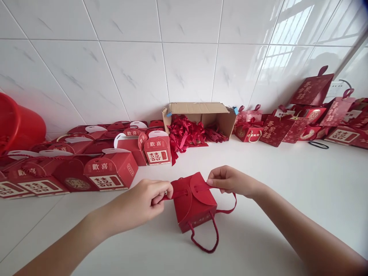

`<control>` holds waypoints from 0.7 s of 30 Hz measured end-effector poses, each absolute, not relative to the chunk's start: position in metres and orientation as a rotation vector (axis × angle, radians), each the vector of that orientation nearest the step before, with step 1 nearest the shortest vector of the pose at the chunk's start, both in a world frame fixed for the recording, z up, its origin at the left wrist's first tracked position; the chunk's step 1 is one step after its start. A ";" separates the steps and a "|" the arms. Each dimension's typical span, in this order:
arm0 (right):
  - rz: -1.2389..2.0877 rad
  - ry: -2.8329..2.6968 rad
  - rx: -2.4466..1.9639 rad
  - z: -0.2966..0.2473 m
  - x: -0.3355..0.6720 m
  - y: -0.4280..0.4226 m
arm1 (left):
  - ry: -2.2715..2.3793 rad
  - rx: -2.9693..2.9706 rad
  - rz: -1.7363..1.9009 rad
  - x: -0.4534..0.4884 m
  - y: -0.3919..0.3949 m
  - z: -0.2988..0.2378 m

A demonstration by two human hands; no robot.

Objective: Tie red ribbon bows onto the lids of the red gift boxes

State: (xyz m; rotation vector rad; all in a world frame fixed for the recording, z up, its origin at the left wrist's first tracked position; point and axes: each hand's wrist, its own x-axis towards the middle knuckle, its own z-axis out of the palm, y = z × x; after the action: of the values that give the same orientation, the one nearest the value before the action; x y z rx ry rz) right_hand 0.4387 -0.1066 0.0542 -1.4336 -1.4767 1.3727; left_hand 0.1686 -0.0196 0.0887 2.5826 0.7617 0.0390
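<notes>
A small red gift box (195, 205) sits on the white counter in front of me, its two rounded top flaps folded over each other. A red ribbon (179, 194) runs through slits in the flaps and sticks out on both sides. My left hand (155, 197) is closed on the ribbon's left part, beside the box. My right hand (225, 179) pinches its right part near the box's back right corner, and a loose ribbon end loops down behind that hand. A dark red cord handle (214, 237) hangs from the box's front onto the counter.
Rows of red gift boxes (109, 168) stand at the left, by a red bucket (23, 119). Against the tiled wall, a cardboard box (198, 108) holds red ribbons (186, 132). More red boxes (277, 130) and a black loop (318, 145) are at the right.
</notes>
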 end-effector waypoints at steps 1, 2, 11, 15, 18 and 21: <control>1.344 -1.479 -1.454 0.051 0.437 -0.107 | 0.751 2.567 0.053 0.168 -0.020 0.083; 1.317 -1.477 -1.473 0.047 0.436 -0.108 | 0.739 2.553 0.079 0.167 -0.021 0.077; 1.249 -1.438 -1.422 0.025 0.435 -0.109 | 0.629 2.501 0.489 0.164 -0.023 0.029; 1.230 -1.417 -1.407 0.022 0.432 -0.110 | 0.553 2.520 0.668 0.168 -0.017 0.021; 1.155 -1.415 -1.456 0.022 0.427 -0.111 | 0.496 2.571 0.764 0.172 -0.007 0.019; 1.125 -1.412 -1.476 0.021 0.425 -0.111 | 0.486 2.558 0.758 0.175 0.001 0.015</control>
State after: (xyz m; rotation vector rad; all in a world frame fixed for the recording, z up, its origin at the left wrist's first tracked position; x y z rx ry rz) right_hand 0.4247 -0.1113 0.0207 -1.4759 -1.4116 1.1255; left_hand 0.1746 0.0008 0.0151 2.5583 0.4864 0.7582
